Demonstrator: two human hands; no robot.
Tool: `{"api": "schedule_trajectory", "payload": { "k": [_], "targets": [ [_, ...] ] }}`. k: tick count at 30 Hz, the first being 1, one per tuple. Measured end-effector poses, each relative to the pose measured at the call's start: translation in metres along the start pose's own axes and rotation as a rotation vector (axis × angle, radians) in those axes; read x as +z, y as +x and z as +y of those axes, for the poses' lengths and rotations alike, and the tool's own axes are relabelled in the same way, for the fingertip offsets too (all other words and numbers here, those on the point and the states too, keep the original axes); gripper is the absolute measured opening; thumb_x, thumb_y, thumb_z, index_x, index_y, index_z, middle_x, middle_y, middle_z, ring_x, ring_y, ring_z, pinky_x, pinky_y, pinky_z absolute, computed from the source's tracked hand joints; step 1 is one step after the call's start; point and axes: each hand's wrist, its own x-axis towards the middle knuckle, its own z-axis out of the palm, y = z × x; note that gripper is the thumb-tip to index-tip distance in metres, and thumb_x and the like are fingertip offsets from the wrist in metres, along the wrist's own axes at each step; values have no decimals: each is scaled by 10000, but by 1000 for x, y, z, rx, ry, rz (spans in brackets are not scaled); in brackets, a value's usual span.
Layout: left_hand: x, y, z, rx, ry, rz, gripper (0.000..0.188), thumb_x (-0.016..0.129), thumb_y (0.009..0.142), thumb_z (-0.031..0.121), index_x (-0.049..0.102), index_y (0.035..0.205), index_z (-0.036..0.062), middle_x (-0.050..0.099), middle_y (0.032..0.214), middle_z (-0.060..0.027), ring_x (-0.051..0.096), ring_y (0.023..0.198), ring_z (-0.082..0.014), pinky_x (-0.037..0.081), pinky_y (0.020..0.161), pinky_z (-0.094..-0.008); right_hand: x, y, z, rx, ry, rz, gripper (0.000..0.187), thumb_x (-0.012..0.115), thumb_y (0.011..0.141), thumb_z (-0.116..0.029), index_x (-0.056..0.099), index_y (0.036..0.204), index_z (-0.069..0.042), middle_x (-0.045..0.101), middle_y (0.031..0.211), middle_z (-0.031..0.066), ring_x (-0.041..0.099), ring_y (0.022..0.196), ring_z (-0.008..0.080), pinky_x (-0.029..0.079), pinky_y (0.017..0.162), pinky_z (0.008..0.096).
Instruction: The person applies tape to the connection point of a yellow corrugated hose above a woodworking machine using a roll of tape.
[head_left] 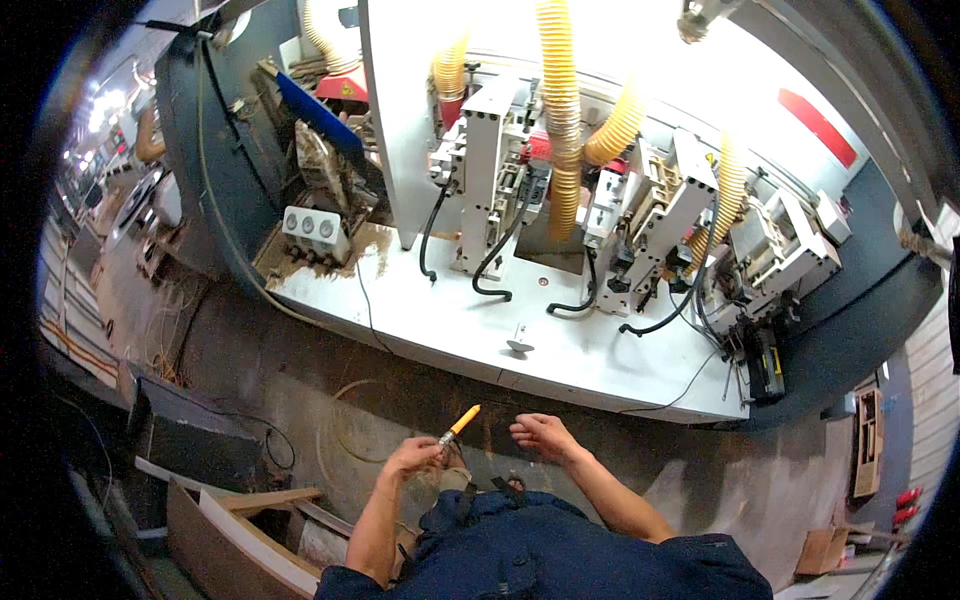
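Blue clothing (530,545) backs inward-angled forearms (625,498), left hand (415,457) gripping an orange stick (463,421), right hand (545,437) unclenched.

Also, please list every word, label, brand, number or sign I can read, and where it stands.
No words or numbers can be read.
Yellow triangle sign on red hood: symbol too small.
Yellow mark on white machine unit: too blurred.
Yellow patch on black part: too small.
Orange tool in left hand: none readable.

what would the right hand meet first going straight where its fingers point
The right hand would probably meet the orange-and-silver hand tool in the left hand, though depth is unclear.
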Motion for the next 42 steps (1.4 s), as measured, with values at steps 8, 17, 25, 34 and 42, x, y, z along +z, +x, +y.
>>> {"api": "schedule_trajectory", "payload": {
  "k": [8,17,25,34,42],
  "targets": [
    [-51,25,-33,-83,762,27,360,668,808,155,629,1131,-1,675,803,-125,636,609,-176,492,540,-329,-47,-37,16,-15,41,263,251,607,926,-245,609,1004,-7,630,893,62,597,752,121,517,663,259],
    [-119,86,-110,-414,1179,-174,414,672,800,341,672,1113,70,695,969,-108,667,795,-258,511,690,-403,-39,-39,2,-20,-46,363,326,608,922,-290,598,1085,-8,645,933,72,617,801,137,511,681,272],
    [-132,123,-95,-428,1623,-420,437,634,802,455,671,1114,152,653,1135,-100,597,1081,-326,435,920,-527,-30,-41,-5,39,-218,408,319,598,926,-282,606,1099,-14,649,965,63,614,840,142,508,732,291],
    [-115,147,-46,-290,1295,-157,389,614,832,414,708,976,65,687,955,-119,642,925,-292,461,856,-496,-55,-15,-59,-41,-297,420,423,604,927,-262,547,1217,42,644,1042,109,617,917,161,502,810,294],
    [-96,152,4,-3,261,153,289,637,851,225,672,1007,-16,682,877,-117,653,780,-165,518,658,-336,-46,52,-237,-561,-354,270,324,613,898,-218,607,1105,30,609,830,12,542,756,97,455,695,251]
  ]
}}
